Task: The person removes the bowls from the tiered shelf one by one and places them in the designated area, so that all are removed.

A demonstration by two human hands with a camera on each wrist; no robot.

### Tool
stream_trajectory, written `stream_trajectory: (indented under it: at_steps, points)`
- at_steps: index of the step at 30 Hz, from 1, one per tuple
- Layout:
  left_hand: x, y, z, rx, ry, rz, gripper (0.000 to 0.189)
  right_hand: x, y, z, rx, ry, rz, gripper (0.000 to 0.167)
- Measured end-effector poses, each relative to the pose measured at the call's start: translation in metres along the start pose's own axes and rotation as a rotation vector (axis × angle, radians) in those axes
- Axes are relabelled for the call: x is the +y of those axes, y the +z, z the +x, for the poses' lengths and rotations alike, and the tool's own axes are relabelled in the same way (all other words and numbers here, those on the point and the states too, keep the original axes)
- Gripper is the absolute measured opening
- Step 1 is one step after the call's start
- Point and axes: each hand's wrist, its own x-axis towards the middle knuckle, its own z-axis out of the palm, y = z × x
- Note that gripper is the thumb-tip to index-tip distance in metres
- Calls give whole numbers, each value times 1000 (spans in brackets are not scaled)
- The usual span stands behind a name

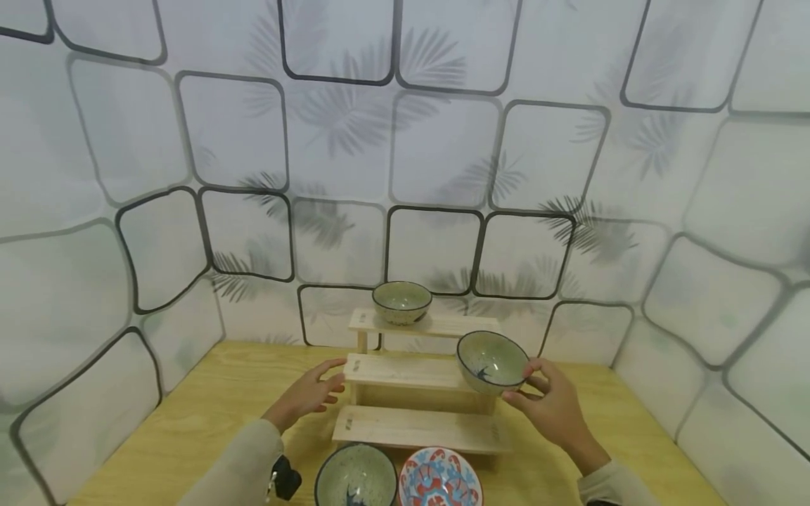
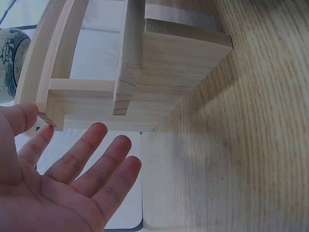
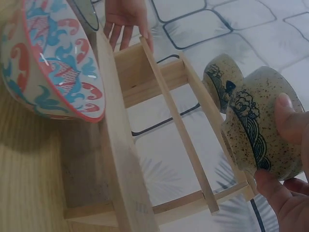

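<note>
My left fingers (image 2: 81,149) are spread apart at the left of the three-tier wooden stand (image 1: 420,429); my right fingers (image 3: 277,195) clamp the right side of the speckled green bowl (image 1: 490,355), tilted by the middle tier's (image 1: 401,371) right end. Probably stiff, glaze-slick and breakable, it wants support underneath.

Both forearms (image 1: 587,453), clad in pale beige sleeves (image 1: 235,462), are stretched forward — the bare left hand (image 1: 309,393) is held palm inward, its fingers (image 2: 106,162) spread apart — and the bare right hand (image 1: 552,406) is curled into a thumb-and-finger pinch!
</note>
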Motion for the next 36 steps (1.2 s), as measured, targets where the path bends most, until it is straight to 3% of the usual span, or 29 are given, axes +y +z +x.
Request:
stream_trajectory:
  at_steps: [10, 21, 28, 33, 36]
  points:
    - [5, 1, 3, -11, -14, -13, 50, 3, -6, -23, -65, -64, 130, 44]
    - [5, 1, 1, -5, -21, -32, 50, 20, -15, -53, -172, -110, 291, 42]
    - [4, 0, 0, -6, -20, -26, 50, 21, -18, -73, -185, 66, 290, 37]
    - [4, 0, -1, -2, -27, -20, 50, 21, -21, -84, -193, 114, 262, 39]
    - [3, -1, -2, -1, -30, -19, 50, 19, -23, -89, -185, 242, 218, 37]
